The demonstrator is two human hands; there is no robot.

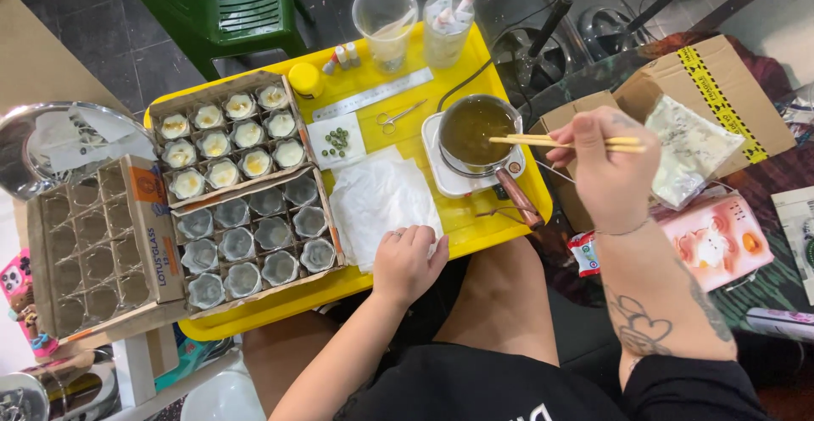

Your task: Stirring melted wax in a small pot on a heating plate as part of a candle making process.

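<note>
**Chopsticks held over a pot of warm liquid**

Chopsticks [564, 141] sat pinched in the grip of the right hand [606, 167], and their tips reached out flat over the small pot [475, 128]. The pot held brown liquid and stood on a white warmer plate [449, 179], just past the tips. Holding the sticks level kept them above the liquid; I could not tell if the tips touched it.

The left hand [409, 262] was curled shut, with its knuckles pressed on a crumpled white paper towel [377, 200]. It held nothing I could see. It seemed to rest there to keep the yellow tray [475, 226] steady on the person's lap.

On the far side of the left hand lay two cardboard boxes. One box of filled cups [225, 145] had pale wax in each little glass. The other, the box of empty cups [254, 239], was closer to that hand.

Beyond the pot lay scissors [398, 116], a metal ruler [373, 94], and two clear plastic cups [386, 22]. The pot's wooden handle [517, 199] stuck out toward the person, close under the right hand, so it could get bumped. A cord [462, 90] also ran across the tray near the pot.
</note>
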